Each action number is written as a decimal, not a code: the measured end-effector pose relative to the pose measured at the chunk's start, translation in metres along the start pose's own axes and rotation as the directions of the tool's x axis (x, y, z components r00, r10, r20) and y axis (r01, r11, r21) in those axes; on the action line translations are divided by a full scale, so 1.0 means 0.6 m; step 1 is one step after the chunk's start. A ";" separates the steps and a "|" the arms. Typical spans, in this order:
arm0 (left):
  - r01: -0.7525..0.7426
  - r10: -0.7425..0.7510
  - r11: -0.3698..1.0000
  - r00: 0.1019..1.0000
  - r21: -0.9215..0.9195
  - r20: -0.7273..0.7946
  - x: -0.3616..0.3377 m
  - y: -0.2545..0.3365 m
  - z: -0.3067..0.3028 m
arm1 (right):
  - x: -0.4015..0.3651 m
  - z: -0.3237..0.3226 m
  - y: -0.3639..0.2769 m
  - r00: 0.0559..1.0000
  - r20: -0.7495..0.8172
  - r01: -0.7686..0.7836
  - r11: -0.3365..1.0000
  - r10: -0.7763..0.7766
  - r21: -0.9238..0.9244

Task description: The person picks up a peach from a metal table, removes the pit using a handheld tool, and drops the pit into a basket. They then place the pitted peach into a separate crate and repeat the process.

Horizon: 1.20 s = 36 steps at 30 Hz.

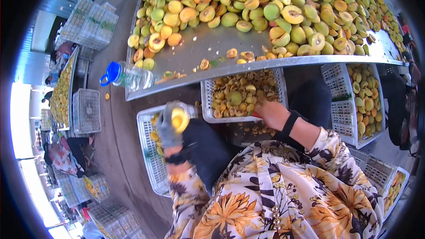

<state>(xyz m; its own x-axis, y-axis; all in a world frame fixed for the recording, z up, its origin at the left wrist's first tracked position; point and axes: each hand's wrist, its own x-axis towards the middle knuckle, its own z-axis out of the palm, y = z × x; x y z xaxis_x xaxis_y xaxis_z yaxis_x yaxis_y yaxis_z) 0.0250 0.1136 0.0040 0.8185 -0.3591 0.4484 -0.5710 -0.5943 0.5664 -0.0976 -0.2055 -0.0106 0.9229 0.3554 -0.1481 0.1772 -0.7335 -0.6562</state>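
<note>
My left hand [168,128], in a grey glove, is closed around an apricot half [179,119] whose yellow hollow faces up. It is above the white crate [148,146] at my left knee, where more yellow fruit shows. My right hand [273,114] is bare and closed on a red-handled tool [256,114]; its working end cannot be made out. That hand is at the near right side of a white basket [207,106] of fruit pieces and scraps [234,95], under the table edge.
A metal table [195,48] holds a big heap of whole and halved apricots [265,4]. On its left corner lies a clear bottle with a blue cap [133,75]. Another fruit crate [341,102] stands at right. People and stacked crates [86,110] are at left.
</note>
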 end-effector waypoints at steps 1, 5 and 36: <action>0.189 -0.192 0.981 0.978 0.043 0.083 -0.028 -0.067 -0.049 | -0.004 0.004 0.002 0.995 -0.044 -0.095 0.992 0.092 -0.084; 0.574 -0.632 0.720 0.775 0.390 0.025 0.018 -0.014 -0.116 | 0.000 -0.014 -0.023 0.970 -0.211 -0.122 0.992 0.122 0.010; 0.002 0.345 0.741 0.857 -0.671 0.384 0.191 0.275 0.165 | 0.031 -0.124 -0.046 0.752 -0.396 0.170 0.426 0.526 0.889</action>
<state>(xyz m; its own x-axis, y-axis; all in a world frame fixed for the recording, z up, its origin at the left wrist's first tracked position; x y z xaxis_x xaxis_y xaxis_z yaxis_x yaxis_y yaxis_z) 0.0312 -0.0969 0.0802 0.5283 -0.7888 0.3143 -0.4638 0.0420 0.8849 -0.0597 -0.2217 0.0597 0.9232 -0.3480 -0.1633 -0.0712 0.2627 -0.9622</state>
